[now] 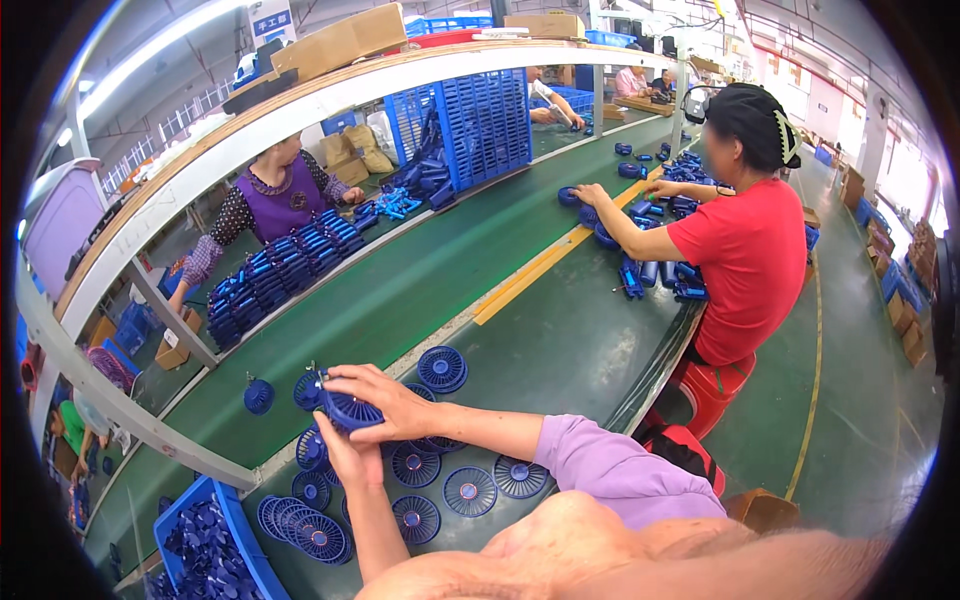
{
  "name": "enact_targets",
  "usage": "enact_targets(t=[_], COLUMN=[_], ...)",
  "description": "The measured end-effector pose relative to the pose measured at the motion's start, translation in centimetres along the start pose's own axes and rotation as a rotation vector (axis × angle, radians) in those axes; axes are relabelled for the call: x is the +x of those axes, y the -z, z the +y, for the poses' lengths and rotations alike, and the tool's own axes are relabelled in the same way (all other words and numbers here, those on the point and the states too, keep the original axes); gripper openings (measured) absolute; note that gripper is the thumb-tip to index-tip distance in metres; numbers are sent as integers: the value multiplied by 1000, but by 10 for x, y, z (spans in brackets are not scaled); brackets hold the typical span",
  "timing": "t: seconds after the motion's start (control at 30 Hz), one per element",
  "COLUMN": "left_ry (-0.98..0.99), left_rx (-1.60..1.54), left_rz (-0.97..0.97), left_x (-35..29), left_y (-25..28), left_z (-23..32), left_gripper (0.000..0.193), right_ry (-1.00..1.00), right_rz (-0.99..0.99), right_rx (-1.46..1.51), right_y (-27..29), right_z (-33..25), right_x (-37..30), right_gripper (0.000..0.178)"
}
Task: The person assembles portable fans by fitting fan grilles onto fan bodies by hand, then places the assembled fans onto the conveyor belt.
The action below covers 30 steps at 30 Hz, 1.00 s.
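Note:
Both my hands are closed around one dark blue round fan head with a slatted cage (352,411), raised over the near edge of the belt. My left hand (350,458) supports it from below. Across its top and far side curl the fingers of my right hand (392,402). Close behind it on the belt are another fan head (308,391) and a separate one with a small metal stem (258,396). Loose round blue fan grilles lie under and around my hands, such as a single grille (470,491) and a stacked row of grilles (318,536).
A blue crate (222,520) of small dark blue parts stands at lower left. The green conveyor belt (420,290) runs away to the upper right. A co-worker in red (750,250) handles fan parts; another in purple (280,200) sits behind stacked blue parts. A white shelf frame (150,420) rises at left.

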<state>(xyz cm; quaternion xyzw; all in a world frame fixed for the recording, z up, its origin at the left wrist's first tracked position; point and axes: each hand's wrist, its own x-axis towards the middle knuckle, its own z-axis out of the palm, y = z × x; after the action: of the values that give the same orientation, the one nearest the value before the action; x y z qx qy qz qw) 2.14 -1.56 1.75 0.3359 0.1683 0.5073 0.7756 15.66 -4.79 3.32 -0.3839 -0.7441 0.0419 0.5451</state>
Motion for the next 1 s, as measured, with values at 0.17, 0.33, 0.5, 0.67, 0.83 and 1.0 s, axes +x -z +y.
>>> enact_targets(t=[0.17,0.33,0.5,0.67,0.83,1.0], left_ry=[208,179,8,-338,-593,-568], left_rx=[-224,-222,-27,194,600,802], left_rz=[-32,23,225,211,355,362], left_x=[9,9,-5,-17,-18,7], left_y=[14,17,-6,-12,-13,21], left_z=[19,13,-4,-12,-22,-28], left_gripper=[50,48,45,42,44,44], right_ry=[205,86,-24,-69,-165,-329], right_rz=[-131,-198,-65,-34,-1,-99], right_rx=[-121,-104,165,312,681,456], right_y=[-2,-5,-26,-36,-41,-30], right_z=[-4,-5,6,-4,-8,2], right_x=[0,-1,-14,-18,-12,-5], right_gripper=[84,90,80,67,57,56])
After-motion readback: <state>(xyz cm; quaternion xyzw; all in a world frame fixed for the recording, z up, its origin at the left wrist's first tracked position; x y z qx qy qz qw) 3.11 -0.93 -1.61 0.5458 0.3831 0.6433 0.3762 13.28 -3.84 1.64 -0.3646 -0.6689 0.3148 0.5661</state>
